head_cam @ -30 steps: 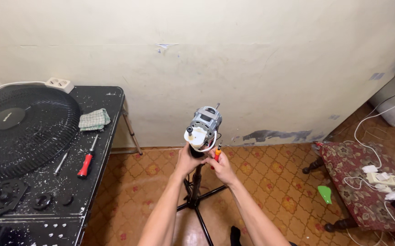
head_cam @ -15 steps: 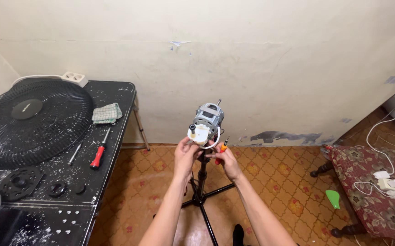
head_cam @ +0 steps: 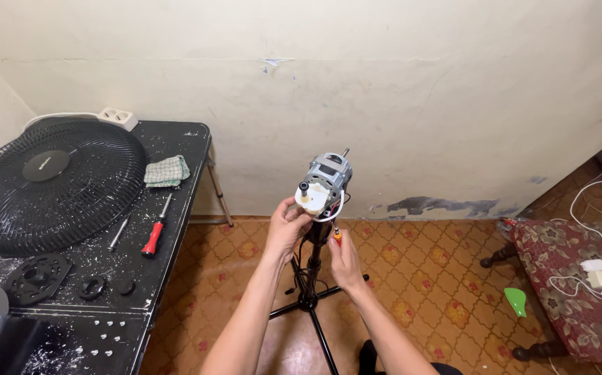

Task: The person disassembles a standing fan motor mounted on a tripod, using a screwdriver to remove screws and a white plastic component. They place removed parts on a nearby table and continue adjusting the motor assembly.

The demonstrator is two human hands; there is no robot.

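A bare fan motor [head_cam: 327, 178] with a white gearbox at its rear sits atop a black stand pole [head_cam: 313, 264] with tripod legs on the floor. My left hand [head_cam: 287, 227] grips the underside of the motor's white rear part. My right hand [head_cam: 344, 258] holds a small orange-handled screwdriver [head_cam: 337, 237], its tip pointing up under the motor.
A black paint-spattered table [head_cam: 176, 229] at left carries a black fan grille [head_cam: 51, 184], a checked cloth [head_cam: 166, 171], a red-handled screwdriver [head_cam: 155, 232], a plain screwdriver, black round fan parts [head_cam: 37, 276] and a power strip [head_cam: 117, 118]. A patterned stool [head_cam: 571, 278] with white cables stands at right.
The view has shifted slightly, so the table sits more in frame. Both hands stay at the motor, the right one with the screwdriver still under it.
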